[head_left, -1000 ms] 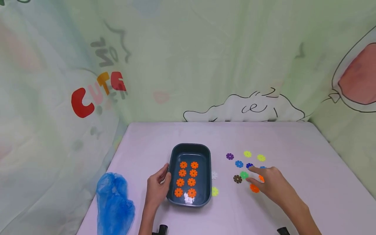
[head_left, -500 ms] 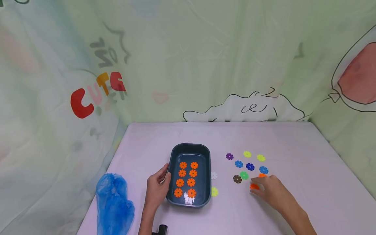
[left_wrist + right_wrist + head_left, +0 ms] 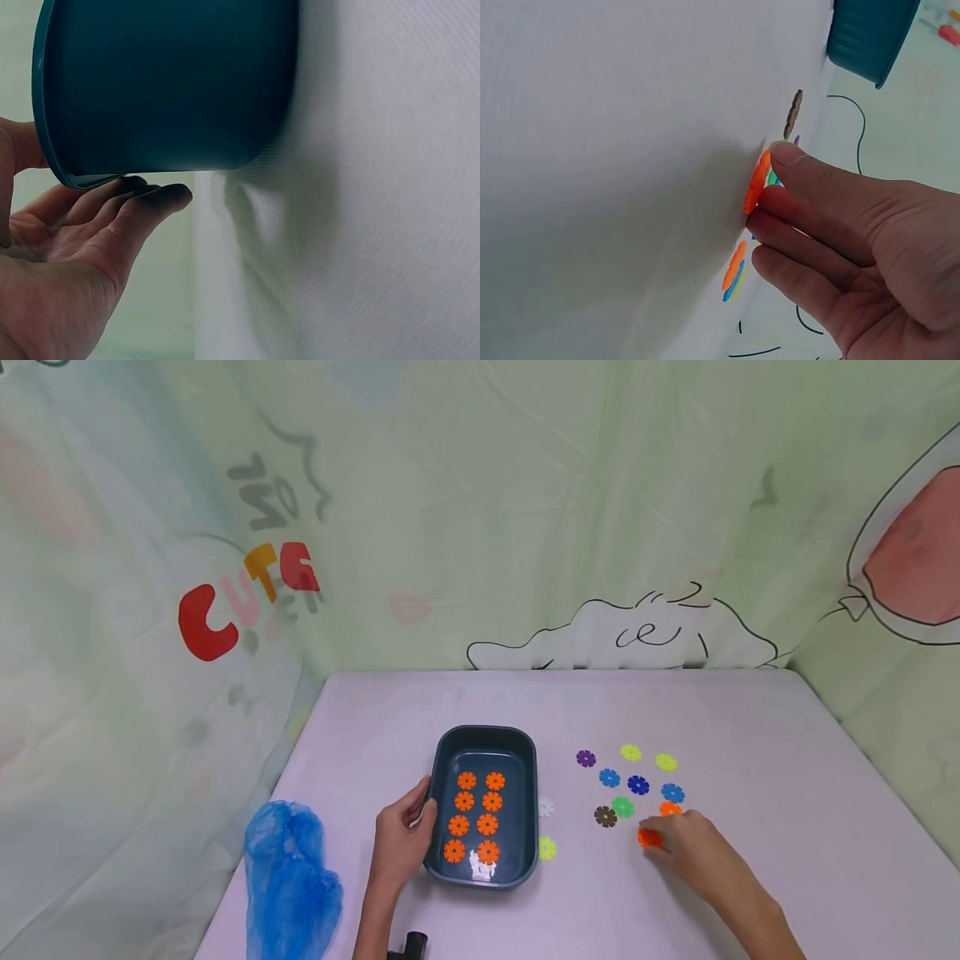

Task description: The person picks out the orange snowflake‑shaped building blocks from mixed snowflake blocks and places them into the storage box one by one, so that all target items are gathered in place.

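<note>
A dark blue-grey rectangular tray (image 3: 499,860) stands on the table, with several orange notched plastic discs (image 3: 487,824) laid in two columns inside. My left hand (image 3: 402,839) holds its left side, the thumb at the rim and the fingers along the outer wall (image 3: 172,90). Right of the tray, my right hand (image 3: 693,852) pinches an orange snowflake disc (image 3: 757,181) between thumb and fingertips, low at the tabletop. Another orange disc (image 3: 670,809) lies just beyond that hand. Around it are a brown disc (image 3: 605,817), a green disc (image 3: 622,807) and a dark blue disc (image 3: 638,785).
Farther back lie a purple disc (image 3: 586,758), yellow discs (image 3: 666,762) and light blue discs (image 3: 672,793). Against the tray's right side are a white disc (image 3: 547,807) and a yellow-green disc (image 3: 547,848). A crumpled blue plastic bag (image 3: 288,885) rests at the left edge.
My right hand has drawn back from near the dark blue and green discs to the nearer orange disc, and its thumb and fingers have closed on it. The left hand stays at the tray.
</note>
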A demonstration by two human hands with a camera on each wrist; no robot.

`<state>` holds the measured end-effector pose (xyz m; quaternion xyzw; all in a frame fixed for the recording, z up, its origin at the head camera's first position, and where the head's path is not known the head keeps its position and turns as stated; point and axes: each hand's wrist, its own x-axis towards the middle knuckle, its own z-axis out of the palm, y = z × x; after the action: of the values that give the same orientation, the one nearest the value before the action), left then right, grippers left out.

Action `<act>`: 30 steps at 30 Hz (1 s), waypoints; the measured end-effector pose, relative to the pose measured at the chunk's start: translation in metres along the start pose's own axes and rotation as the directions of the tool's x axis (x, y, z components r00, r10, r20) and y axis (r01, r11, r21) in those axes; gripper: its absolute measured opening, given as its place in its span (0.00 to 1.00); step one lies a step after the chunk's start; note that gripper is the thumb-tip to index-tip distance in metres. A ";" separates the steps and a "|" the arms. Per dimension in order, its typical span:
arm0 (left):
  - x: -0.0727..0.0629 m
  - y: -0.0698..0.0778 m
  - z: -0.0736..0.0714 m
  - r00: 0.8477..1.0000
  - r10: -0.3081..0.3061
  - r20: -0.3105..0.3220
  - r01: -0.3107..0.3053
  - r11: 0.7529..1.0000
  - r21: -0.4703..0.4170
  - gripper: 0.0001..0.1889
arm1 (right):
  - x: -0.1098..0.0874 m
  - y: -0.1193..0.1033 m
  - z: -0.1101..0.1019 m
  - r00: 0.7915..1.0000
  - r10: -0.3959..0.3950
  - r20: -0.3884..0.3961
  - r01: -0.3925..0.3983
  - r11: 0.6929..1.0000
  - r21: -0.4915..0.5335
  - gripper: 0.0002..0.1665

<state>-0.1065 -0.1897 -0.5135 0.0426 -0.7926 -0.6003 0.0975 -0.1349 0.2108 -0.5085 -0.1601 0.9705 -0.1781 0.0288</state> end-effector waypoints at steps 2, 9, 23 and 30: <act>0.000 0.000 0.000 1.000 -0.001 -0.002 0.001 1.000 0.000 0.24 | 0.000 0.000 0.000 1.000 -0.005 0.001 0.005 1.000 0.009 0.20; 0.000 0.001 0.000 1.000 0.007 0.008 -0.007 1.000 -0.003 0.24 | -0.001 -0.002 0.001 1.000 -0.007 -0.008 0.007 1.000 -0.011 0.18; 0.000 0.000 -0.002 1.000 -0.011 0.002 0.011 0.999 0.035 0.24 | -0.003 -0.015 0.008 0.990 -0.138 0.003 0.136 0.971 -0.196 0.11; 0.002 -0.001 -0.001 1.000 -0.003 0.006 0.003 1.000 0.021 0.24 | -0.002 -0.016 0.008 0.990 -0.143 -0.013 0.139 0.974 -0.181 0.11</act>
<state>-0.1080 -0.1908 -0.5139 0.0430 -0.7991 -0.5923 0.0934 -0.1270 0.1945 -0.5105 -0.2281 0.9691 -0.0934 -0.0110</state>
